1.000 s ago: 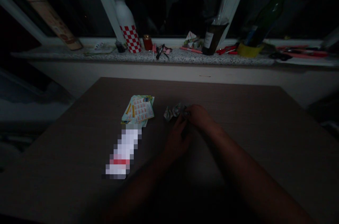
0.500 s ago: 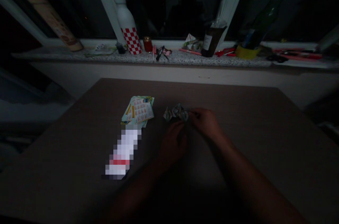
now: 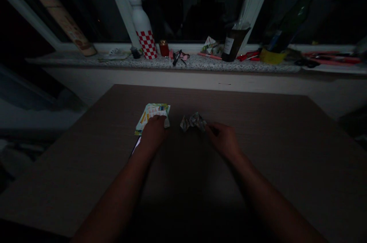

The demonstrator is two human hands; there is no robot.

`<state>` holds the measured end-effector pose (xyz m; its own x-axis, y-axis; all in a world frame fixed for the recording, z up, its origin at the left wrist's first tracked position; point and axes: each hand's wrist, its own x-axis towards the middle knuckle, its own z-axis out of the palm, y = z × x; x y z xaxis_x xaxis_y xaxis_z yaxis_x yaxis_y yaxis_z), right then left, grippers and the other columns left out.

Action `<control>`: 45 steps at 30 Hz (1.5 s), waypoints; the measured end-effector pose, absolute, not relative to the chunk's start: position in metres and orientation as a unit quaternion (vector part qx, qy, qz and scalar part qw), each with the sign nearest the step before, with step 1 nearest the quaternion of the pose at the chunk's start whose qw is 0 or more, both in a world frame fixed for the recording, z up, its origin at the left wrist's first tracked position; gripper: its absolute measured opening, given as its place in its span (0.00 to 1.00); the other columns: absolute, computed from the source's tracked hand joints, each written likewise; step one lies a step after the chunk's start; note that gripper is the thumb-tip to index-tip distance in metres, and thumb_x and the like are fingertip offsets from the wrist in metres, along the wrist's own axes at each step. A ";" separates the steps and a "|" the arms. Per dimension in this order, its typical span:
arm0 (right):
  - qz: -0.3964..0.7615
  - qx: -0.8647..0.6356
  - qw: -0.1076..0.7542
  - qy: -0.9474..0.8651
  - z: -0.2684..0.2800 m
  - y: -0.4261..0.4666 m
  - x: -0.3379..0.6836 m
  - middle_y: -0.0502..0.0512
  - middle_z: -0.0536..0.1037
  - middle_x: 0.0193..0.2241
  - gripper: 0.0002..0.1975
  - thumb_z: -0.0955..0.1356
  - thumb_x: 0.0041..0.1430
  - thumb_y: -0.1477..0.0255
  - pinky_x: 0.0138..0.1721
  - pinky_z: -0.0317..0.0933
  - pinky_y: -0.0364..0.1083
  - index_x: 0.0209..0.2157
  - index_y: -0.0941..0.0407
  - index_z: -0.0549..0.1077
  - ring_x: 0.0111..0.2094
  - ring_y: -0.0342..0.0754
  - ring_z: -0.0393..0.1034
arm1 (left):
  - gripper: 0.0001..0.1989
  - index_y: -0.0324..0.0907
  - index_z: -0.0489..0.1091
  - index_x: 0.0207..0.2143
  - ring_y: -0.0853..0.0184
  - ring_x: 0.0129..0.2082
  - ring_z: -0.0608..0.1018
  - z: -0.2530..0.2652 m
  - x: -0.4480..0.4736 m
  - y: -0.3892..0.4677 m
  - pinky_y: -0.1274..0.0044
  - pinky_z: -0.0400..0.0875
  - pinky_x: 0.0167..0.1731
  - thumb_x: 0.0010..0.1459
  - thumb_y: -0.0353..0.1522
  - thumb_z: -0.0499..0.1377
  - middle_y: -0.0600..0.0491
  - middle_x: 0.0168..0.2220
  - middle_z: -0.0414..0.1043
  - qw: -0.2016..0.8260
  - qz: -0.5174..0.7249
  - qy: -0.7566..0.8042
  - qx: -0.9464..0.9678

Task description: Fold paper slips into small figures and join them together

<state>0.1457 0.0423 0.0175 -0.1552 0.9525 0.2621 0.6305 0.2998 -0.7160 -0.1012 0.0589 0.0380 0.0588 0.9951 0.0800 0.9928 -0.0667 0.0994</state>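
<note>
We judge this a selection step: left hand point(image 3: 155, 131) over the paper stack point(image 3: 142, 120), right hand point(image 3: 209, 126) at folded papers point(image 3: 197, 120), both grips indiscernible. Next calls for careful separation.

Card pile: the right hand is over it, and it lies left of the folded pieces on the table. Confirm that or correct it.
Wrong hand: the head view shows the left hand over the card pile. The pile does lie left of the folded pieces.
</note>
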 end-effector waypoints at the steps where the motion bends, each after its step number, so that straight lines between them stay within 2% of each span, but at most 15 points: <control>1: 0.228 -0.546 0.353 -0.725 0.017 0.041 0.146 0.56 0.80 0.30 0.13 0.63 0.59 0.69 0.31 0.61 0.42 0.37 0.58 0.77 0.29 0.47 0.73 | 0.20 0.37 0.68 0.48 0.53 0.48 0.72 0.037 -0.104 0.063 0.68 0.67 0.46 0.51 0.30 0.56 0.40 0.47 0.70 0.009 0.054 0.691 0.721; 5: 0.234 -0.545 0.367 -0.717 0.016 0.035 0.150 0.55 0.80 0.30 0.11 0.63 0.59 0.69 0.31 0.62 0.42 0.36 0.58 0.77 0.30 0.47 0.74 | 0.13 0.36 0.74 0.37 0.54 0.40 0.76 0.037 -0.109 0.071 0.70 0.69 0.39 0.54 0.31 0.53 0.40 0.39 0.74 0.018 0.035 0.701 0.712; 8: 0.234 -0.541 0.384 -0.711 0.015 0.031 0.155 0.55 0.80 0.31 0.11 0.64 0.59 0.69 0.32 0.63 0.42 0.36 0.57 0.77 0.30 0.47 0.74 | 0.14 0.36 0.76 0.31 0.55 0.34 0.78 0.039 -0.112 0.073 0.71 0.68 0.34 0.56 0.31 0.51 0.40 0.32 0.77 0.021 0.034 0.710 0.703; 13: 0.234 -0.551 0.407 -0.690 0.014 0.024 0.160 0.53 0.78 0.25 0.11 0.64 0.58 0.68 0.28 0.62 0.43 0.33 0.58 0.77 0.25 0.46 0.71 | 0.15 0.39 0.77 0.34 0.59 0.35 0.79 0.048 -0.120 0.071 0.75 0.68 0.35 0.57 0.32 0.50 0.44 0.35 0.79 0.002 0.070 0.731 0.679; 15: 0.250 -0.547 0.414 -0.683 0.012 0.019 0.160 0.53 0.77 0.24 0.11 0.65 0.58 0.67 0.27 0.62 0.43 0.33 0.58 0.77 0.24 0.46 0.71 | 0.15 0.39 0.76 0.36 0.60 0.35 0.79 0.057 -0.120 0.064 0.75 0.68 0.36 0.58 0.33 0.50 0.45 0.37 0.79 -0.018 0.110 0.744 0.659; 19: 0.317 -0.534 0.423 -0.660 0.008 0.005 0.155 0.55 0.79 0.29 0.10 0.66 0.57 0.66 0.33 0.66 0.46 0.35 0.57 0.76 0.29 0.48 0.73 | 0.10 0.42 0.75 0.34 0.63 0.37 0.79 0.082 -0.100 0.031 0.75 0.70 0.39 0.55 0.35 0.56 0.50 0.38 0.78 -0.051 0.368 0.686 0.626; 22: 0.405 -0.493 0.453 -0.622 0.007 -0.006 0.147 0.58 0.77 0.43 0.20 0.70 0.53 0.66 0.46 0.65 0.50 0.48 0.54 0.71 0.43 0.52 0.73 | 0.06 0.44 0.75 0.33 0.65 0.36 0.79 0.094 -0.065 0.001 0.76 0.71 0.39 0.53 0.35 0.59 0.54 0.36 0.78 0.032 0.424 0.616 0.663; 24: 0.465 -0.452 0.485 -0.588 0.008 -0.011 0.144 0.58 0.73 0.50 0.28 0.72 0.50 0.67 0.51 0.62 0.52 0.54 0.52 0.65 0.50 0.53 0.69 | 0.07 0.45 0.74 0.35 0.66 0.38 0.78 0.092 -0.041 -0.012 0.77 0.70 0.40 0.53 0.33 0.59 0.55 0.37 0.78 0.162 0.391 0.571 0.703; 26: 0.521 -0.413 0.507 -0.549 0.008 -0.013 0.143 0.57 0.72 0.51 0.28 0.72 0.50 0.67 0.50 0.63 0.52 0.53 0.50 0.64 0.50 0.52 0.69 | 0.08 0.44 0.74 0.37 0.66 0.37 0.78 0.083 -0.023 -0.017 0.77 0.70 0.39 0.53 0.31 0.59 0.54 0.36 0.78 0.266 0.369 0.539 0.709; 29: 0.585 -0.358 0.526 -0.502 0.007 -0.014 0.149 0.56 0.75 0.47 0.23 0.73 0.50 0.68 0.48 0.65 0.50 0.49 0.51 0.67 0.47 0.51 0.71 | 0.08 0.40 0.72 0.35 0.67 0.32 0.77 0.065 -0.009 -0.012 0.78 0.69 0.31 0.55 0.35 0.57 0.53 0.31 0.77 0.393 0.351 0.509 0.680; 31: 0.605 -0.350 0.527 -0.484 0.006 -0.016 0.154 0.55 0.77 0.44 0.19 0.72 0.51 0.67 0.46 0.66 0.49 0.46 0.52 0.69 0.45 0.50 0.72 | 0.10 0.40 0.72 0.37 0.67 0.32 0.77 0.055 -0.006 -0.007 0.79 0.69 0.30 0.56 0.36 0.57 0.52 0.33 0.76 0.476 0.347 0.470 0.657; 34: 0.609 -0.375 0.521 -0.466 0.002 -0.021 0.159 0.55 0.79 0.38 0.15 0.72 0.51 0.67 0.42 0.67 0.48 0.41 0.54 0.72 0.38 0.49 0.74 | 0.12 0.39 0.72 0.38 0.67 0.31 0.77 0.043 -0.005 -0.007 0.79 0.69 0.29 0.54 0.37 0.59 0.52 0.32 0.76 0.512 0.350 0.458 0.637; 38: 0.630 -0.364 0.528 -0.439 -0.002 -0.025 0.164 0.55 0.80 0.37 0.15 0.73 0.49 0.67 0.41 0.68 0.49 0.38 0.55 0.72 0.36 0.49 0.75 | 0.16 0.39 0.70 0.39 0.67 0.31 0.75 0.030 -0.006 -0.011 0.79 0.69 0.31 0.48 0.37 0.64 0.52 0.31 0.74 0.453 0.420 0.530 0.581; 41: 0.640 -0.362 0.521 -0.434 -0.006 -0.024 0.168 0.55 0.80 0.37 0.14 0.74 0.48 0.68 0.42 0.68 0.50 0.38 0.55 0.72 0.36 0.49 0.76 | 0.15 0.38 0.71 0.37 0.67 0.33 0.76 0.018 -0.007 -0.011 0.77 0.70 0.34 0.48 0.37 0.64 0.51 0.33 0.75 0.518 0.415 0.513 0.545; 45: 0.654 -0.363 0.505 -0.431 -0.014 -0.019 0.171 0.53 0.81 0.36 0.13 0.73 0.49 0.70 0.40 0.68 0.47 0.37 0.55 0.72 0.34 0.46 0.76 | 0.11 0.37 0.73 0.29 0.68 0.29 0.75 0.006 -0.008 -0.007 0.79 0.69 0.30 0.48 0.37 0.64 0.53 0.28 0.75 0.581 0.388 0.505 0.507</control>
